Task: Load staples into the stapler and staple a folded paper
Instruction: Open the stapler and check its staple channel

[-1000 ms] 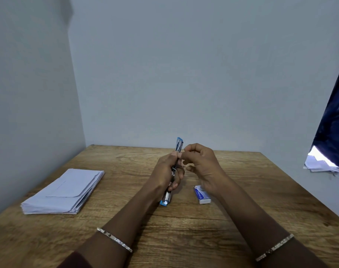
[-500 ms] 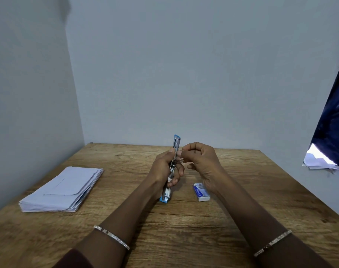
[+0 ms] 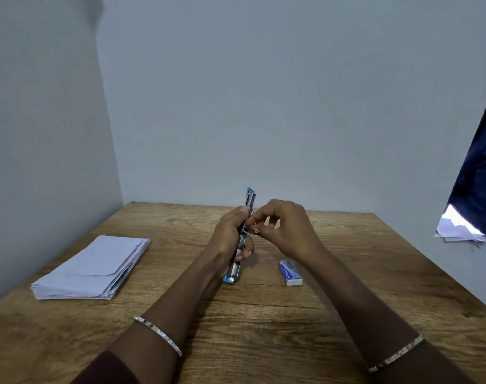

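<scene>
A blue and silver stapler (image 3: 250, 199), swung fully open into one long strip, stands nearly upright over the table's middle. My left hand (image 3: 230, 234) is wrapped around its middle. My right hand (image 3: 283, 225) is right beside it, thumb and forefinger pinched at the stapler's metal channel; something small and shiny seems to sit between the fingertips, too small to name. A small blue and white staple box (image 3: 290, 273) lies on the wooden table (image 3: 264, 328) just right of the stapler's lower end. A stack of folded white papers (image 3: 93, 268) lies at the left.
Walls close off the table at the back and left. At the far right hangs a dark blue curtain (image 3: 480, 173) with some white papers (image 3: 457, 231) beneath it, off the table. Bangles sit on both wrists.
The stapler has stayed in my left hand, nearly upright. My right fingertips have slid slightly down along its channel. The view has shifted a little.
</scene>
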Motion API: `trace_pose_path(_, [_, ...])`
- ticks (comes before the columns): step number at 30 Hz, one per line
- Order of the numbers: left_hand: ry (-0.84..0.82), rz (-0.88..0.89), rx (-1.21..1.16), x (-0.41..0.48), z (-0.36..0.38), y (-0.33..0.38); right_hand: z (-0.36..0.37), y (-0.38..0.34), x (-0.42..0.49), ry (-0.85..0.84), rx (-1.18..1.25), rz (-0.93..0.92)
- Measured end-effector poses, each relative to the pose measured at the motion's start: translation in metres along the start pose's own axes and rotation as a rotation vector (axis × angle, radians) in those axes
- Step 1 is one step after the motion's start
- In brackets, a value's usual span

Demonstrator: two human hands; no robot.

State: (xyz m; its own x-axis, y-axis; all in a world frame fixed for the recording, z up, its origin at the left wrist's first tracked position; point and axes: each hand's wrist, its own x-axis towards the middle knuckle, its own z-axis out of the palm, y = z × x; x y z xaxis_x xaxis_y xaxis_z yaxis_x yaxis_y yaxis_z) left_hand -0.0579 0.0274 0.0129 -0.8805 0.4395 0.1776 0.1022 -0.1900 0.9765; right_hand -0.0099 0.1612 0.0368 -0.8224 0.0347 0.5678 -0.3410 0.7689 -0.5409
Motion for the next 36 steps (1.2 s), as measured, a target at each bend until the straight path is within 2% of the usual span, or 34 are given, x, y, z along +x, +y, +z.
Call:
trace_pose_path(11, [-0.061,0.009,0.049,-0.005,0.000,0.005,-0.006,0.002,0.000,-0.178,-0.023,-0.070])
trace_pose_path(18, [-0.124,0.011,0.077,-0.007,0.002,0.005,-0.011,0.008,0.002,-0.238,0.198,0.051])
trace_pose_path(25, [-0.144,-0.001,0.105,-0.007,0.000,0.003,-0.011,0.009,0.002,-0.305,0.284,0.111])
trace_pose_path(36, [-0.112,0.018,0.184,-0.004,-0.002,0.004,-0.001,0.006,0.000,-0.158,0.444,0.312])
